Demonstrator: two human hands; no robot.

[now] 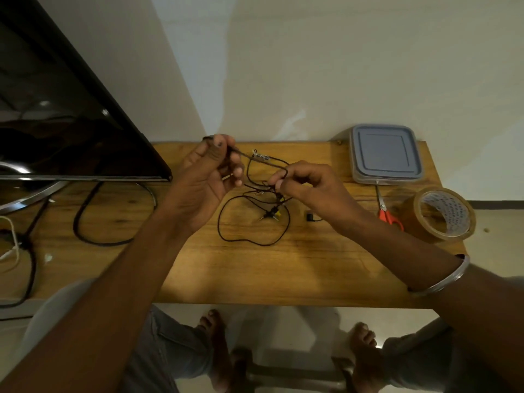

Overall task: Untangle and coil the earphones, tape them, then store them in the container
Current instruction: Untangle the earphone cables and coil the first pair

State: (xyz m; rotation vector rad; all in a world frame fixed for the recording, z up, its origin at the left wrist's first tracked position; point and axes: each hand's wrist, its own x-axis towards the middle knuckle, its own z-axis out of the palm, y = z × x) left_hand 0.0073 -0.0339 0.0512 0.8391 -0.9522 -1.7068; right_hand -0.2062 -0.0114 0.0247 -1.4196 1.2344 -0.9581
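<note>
Thin black earphones hang in a loose tangle above the middle of the wooden table, with a loop and the jack plug resting on the wood. My left hand grips one end of the cable up near the table's far edge. My right hand pinches the cable at a knot of crossing strands. A taut length of cable runs between both hands. A clear container with a grey-blue lid stands shut at the back right. A roll of brown tape sits at the right edge.
Red-handled scissors lie between the container and the tape roll. A small black piece rests beside my right wrist. A dark monitor on a metal stand fills the left, with thick black cables trailing over the table.
</note>
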